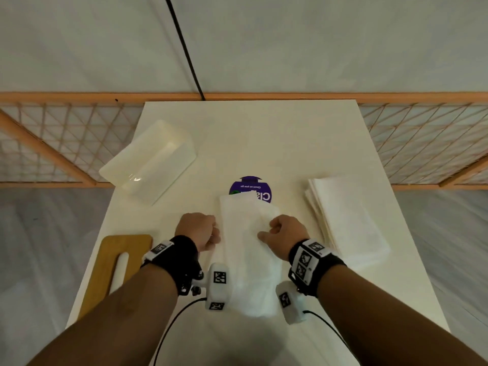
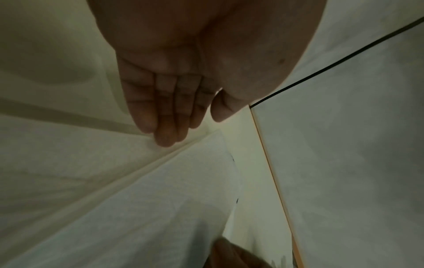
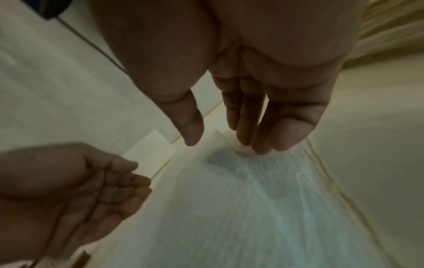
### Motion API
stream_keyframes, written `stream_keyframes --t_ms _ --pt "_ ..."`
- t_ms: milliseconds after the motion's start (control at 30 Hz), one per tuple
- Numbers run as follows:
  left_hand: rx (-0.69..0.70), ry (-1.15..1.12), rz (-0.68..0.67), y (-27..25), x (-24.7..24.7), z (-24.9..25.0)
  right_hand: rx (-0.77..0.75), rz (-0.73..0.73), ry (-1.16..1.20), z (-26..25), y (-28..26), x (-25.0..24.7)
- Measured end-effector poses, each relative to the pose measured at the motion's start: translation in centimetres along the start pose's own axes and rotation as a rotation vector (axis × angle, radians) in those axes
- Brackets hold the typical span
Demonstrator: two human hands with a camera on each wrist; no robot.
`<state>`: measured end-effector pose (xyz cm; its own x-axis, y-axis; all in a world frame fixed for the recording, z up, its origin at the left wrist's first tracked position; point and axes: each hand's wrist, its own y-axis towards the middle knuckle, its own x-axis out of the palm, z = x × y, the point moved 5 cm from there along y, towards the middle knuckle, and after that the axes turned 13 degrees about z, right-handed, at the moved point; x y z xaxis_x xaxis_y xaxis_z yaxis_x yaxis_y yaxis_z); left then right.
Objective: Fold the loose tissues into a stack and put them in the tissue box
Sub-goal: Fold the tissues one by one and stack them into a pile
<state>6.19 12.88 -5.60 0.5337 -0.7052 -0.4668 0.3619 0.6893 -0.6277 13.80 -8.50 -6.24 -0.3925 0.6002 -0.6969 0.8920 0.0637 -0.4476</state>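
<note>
a soft white folded tissue (image 1: 248, 249) lies at the white bench (image 1: 264, 133) centre. left hand (image 1: 198, 229), fingers straight, touches its 9 o'clock edge; right hand (image 1: 284, 232) presses fingertips on it. light, limp, tearable: best taken at corners.

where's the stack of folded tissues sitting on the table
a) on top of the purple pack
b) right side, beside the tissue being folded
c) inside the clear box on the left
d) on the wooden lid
b: the stack of tissues lies on the right side of the table, right of the tissue between the two hands; the clear box looks empty.
</note>
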Motion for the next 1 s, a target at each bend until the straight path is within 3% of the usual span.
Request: stream_keyframes --t_ms 133,400,600,833,1000 --pt "0.078 0.129 -0.13 0.3 1.3 -1.2 0.014 0.055 -0.102 -0.5 0.3 1.6" --pt "0.229 0.163 -0.084 1.3 2.5 -1.9 0.017 0.088 -0.041 -0.4 1.0 1.8" --pt "0.509 0.155 0.031 0.0 1.9 -0.7 -0.011 0.099 0.125 0.0 1.3 1.7" --pt "0.557 -0.16 -0.179 -1.5 1.8 0.6 -0.09 0.055 0.428 -1.8 0.9 0.1" --pt "0.655 -0.235 -0.273 -4.1 1.1 3.6 -0.256 0.163 0.588 -4.0 0.1 -2.6"
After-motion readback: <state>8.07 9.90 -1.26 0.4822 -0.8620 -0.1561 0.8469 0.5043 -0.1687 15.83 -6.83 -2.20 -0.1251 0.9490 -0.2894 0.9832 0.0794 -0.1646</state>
